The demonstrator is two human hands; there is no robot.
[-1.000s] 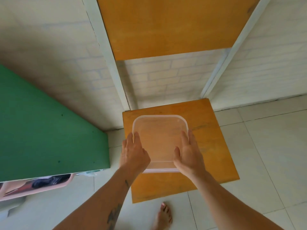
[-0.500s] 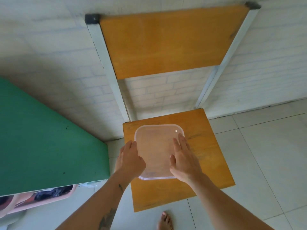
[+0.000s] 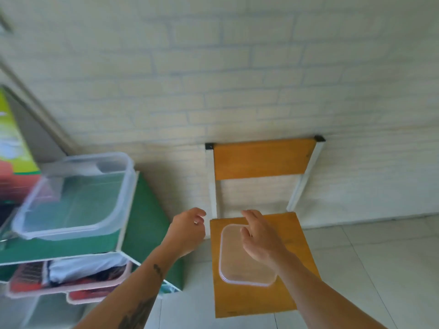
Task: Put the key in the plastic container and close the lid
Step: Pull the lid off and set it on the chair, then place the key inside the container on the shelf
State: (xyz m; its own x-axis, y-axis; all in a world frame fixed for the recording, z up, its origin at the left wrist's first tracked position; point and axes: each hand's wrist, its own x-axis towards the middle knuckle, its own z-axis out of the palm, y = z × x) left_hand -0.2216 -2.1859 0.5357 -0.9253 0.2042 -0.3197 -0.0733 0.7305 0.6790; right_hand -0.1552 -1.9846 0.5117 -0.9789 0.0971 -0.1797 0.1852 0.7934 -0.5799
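A flat clear plastic container (image 3: 237, 260) with its lid on lies on the orange chair seat (image 3: 240, 302). I cannot make out the key through the plastic. My right hand (image 3: 259, 238) hovers open just above the container's far right part, fingers spread and pointing away. To the left of the seat, off the container, is my left hand (image 3: 187, 231), fingers loosely curled around nothing I can see. A small shiny glint shows at one fingertip; what it is I cannot tell.
The chair's orange backrest (image 3: 261, 160) stands against a pale brick wall. A green shelf unit (image 3: 145, 224) to the left carries a large clear tub (image 3: 73, 195), with pink baskets of clothes (image 3: 66, 279) below. Pale tiled floor (image 3: 380, 269) lies to the right.
Both hands have lifted off the container's lid and drawn apart. My view has pulled back and swung left, bringing the shelf and the large tub into sight.
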